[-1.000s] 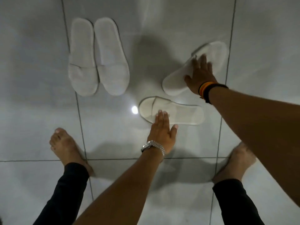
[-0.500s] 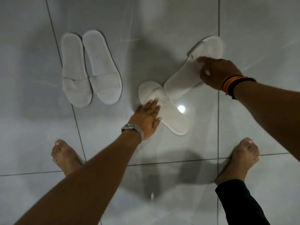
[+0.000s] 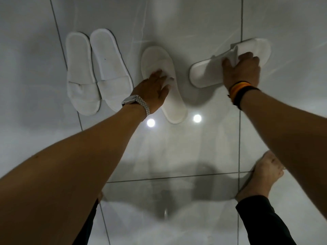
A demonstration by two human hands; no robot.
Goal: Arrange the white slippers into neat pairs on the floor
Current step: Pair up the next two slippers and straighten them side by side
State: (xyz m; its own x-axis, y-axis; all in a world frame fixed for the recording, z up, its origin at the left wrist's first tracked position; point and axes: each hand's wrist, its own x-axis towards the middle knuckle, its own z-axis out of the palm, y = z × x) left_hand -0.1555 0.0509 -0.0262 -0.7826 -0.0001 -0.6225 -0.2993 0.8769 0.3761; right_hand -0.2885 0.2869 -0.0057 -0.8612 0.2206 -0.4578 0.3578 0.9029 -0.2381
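Two white slippers [image 3: 80,73] [image 3: 109,68] lie side by side as a pair on the grey tiled floor at the left. A third white slipper [image 3: 159,59] lies just right of them, nearly parallel to the pair. My left hand [image 3: 152,91] rests flat on its strap, fingers apart, pressing rather than gripping. A fourth white slipper [image 3: 203,73] lies slanted at the right, apart from the third. My right hand [image 3: 242,69] has its fingers closed on that slipper's bunched strap, and the toe end is partly hidden behind the hand.
Glossy floor tiles [image 3: 177,152] with dark grout lines reflect two ceiling lights. My bare right foot [image 3: 261,175] stands at the lower right; black trouser legs show at the bottom edge. Bare floor lies between my feet and the slippers.
The third slipper has turned under my left hand from lying crosswise to lying nearly parallel with the pair. My right hand has closed on the fourth slipper's strap and drawn it right, away from the third.
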